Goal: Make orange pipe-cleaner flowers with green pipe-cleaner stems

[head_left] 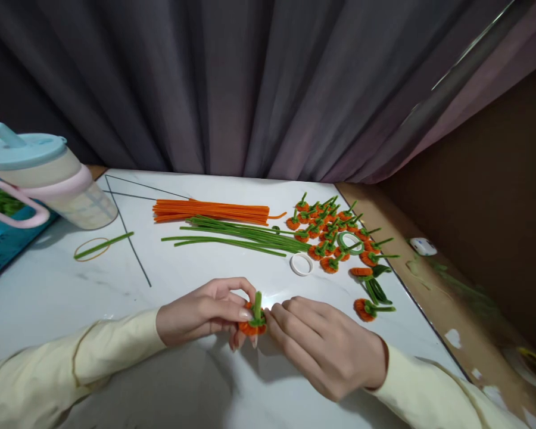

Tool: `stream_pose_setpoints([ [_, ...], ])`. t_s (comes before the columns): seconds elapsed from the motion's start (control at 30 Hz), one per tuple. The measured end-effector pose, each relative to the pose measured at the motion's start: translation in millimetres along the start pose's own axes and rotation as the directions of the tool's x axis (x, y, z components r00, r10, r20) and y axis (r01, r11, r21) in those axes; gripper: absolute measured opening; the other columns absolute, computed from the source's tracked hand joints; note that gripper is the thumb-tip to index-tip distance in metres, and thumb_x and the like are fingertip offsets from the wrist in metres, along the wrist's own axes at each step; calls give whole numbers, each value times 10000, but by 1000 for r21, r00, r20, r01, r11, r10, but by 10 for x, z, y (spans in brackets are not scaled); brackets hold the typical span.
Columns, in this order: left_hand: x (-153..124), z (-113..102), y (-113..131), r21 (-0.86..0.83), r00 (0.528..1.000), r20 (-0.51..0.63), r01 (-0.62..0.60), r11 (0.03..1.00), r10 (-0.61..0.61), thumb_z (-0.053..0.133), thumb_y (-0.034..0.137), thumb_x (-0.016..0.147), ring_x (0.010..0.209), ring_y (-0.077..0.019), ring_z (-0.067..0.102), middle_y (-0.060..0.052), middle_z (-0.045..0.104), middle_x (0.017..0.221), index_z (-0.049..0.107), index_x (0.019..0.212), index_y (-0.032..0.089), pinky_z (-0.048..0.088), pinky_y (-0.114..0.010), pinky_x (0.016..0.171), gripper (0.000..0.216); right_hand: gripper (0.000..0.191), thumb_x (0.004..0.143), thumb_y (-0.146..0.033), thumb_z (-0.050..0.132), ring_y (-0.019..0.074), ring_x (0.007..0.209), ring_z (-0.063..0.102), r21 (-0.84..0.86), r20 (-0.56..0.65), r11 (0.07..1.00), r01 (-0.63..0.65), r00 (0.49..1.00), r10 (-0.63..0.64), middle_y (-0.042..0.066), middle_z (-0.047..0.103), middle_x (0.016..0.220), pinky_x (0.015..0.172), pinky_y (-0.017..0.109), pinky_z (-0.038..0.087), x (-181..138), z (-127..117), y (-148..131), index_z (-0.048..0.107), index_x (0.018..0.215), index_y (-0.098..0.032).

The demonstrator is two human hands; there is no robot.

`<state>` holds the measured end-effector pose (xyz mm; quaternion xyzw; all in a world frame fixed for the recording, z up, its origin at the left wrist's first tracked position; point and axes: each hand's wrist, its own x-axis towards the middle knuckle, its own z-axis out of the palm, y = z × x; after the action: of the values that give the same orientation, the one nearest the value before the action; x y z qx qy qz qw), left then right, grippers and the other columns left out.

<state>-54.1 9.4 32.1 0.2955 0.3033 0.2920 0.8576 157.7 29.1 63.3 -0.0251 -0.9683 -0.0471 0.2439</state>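
Pinching orange piece (252, 328) with left hand (202, 313); curling right hand (328, 345) at its right, impossible to tell if gripping; could bend stem (258, 304) by pressing too hard.

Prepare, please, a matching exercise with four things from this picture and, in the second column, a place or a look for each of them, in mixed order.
Column one
1. Bundle of orange stems
2. Cup with a straw
3. Small orange-and-green piece
4. White ring

Column two
A. Held in the fingers of the left hand
B. Lying flat near the right end of the green stems
C. Pale blue lid and pink handle
D. Lying just behind the green stems

Right pairs: 1-D, 2-C, 3-A, 4-B
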Motion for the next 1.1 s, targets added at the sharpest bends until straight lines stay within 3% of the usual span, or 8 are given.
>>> stream_pose_setpoints([
  [0.23,-37,42,12,167,997,-29,-61,984,66,678,226,739,503,-116,577,-38,646,659,527,821,144,448,-219,514,190,258,898,-60,344,162,590,435,217,179,940,-265,957,228,66,544,662,525,274,386,56,-92,6,594,841,-92],
  [0.4,-71,76,46,274,994,-26,-93,957,104,663,251,769,538,-126,589,-35,635,689,517,835,144,463,-250,560,193,185,898,-98,398,130,638,482,501,316,733,-461,885,341,64,581,731,579,228,404,119,-153,60,578,855,-112],
  [0.5,-92,94,61,310,992,-11,-113,944,123,658,246,776,553,-123,592,-38,638,710,513,837,144,472,-258,580,188,145,869,-124,481,102,593,497,582,426,517,-627,777,463,31,605,696,579,209,399,162,-172,95,607,798,-133],
  [0.63,-118,111,54,330,993,-3,-107,938,114,658,237,774,581,-113,593,-13,623,666,516,841,146,477,-243,612,181,150,832,-251,563,80,494,452,591,718,12,-806,533,449,-9,565,597,471,189,368,189,-143,161,609,739,-143],
  [0.73,-115,112,54,373,994,-8,-95,923,106,648,233,778,590,-106,597,4,614,644,522,854,151,478,-227,624,168,214,791,-339,615,75,475,436,563,805,-204,-801,475,356,-4,563,610,442,189,358,195,-118,205,605,747,-130],
  [0.87,-99,102,122,545,972,-62,-156,824,225,572,281,832,637,-122,621,-13,643,714,532,941,161,493,-226,634,167,180,850,-263,542,83,519,461,586,706,40,-809,534,464,2,578,620,495,196,373,201,-134,200,609,746,-133],
  [1.0,-126,120,192,752,854,-218,-161,639,472,456,371,894,571,-105,601,-14,641,742,532,879,164,486,-200,552,221,179,898,-163,459,109,613,500,548,329,521,-654,742,584,38,595,707,581,219,395,148,-101,106,597,790,-129],
  [1.1,-145,161,152,688,929,-237,-46,724,284,379,473,902,425,-96,554,-9,605,588,512,708,147,433,-176,401,402,168,906,-98,395,140,683,500,452,87,740,-498,850,519,78,582,772,610,240,411,79,-4,4,562,890,-108],
])
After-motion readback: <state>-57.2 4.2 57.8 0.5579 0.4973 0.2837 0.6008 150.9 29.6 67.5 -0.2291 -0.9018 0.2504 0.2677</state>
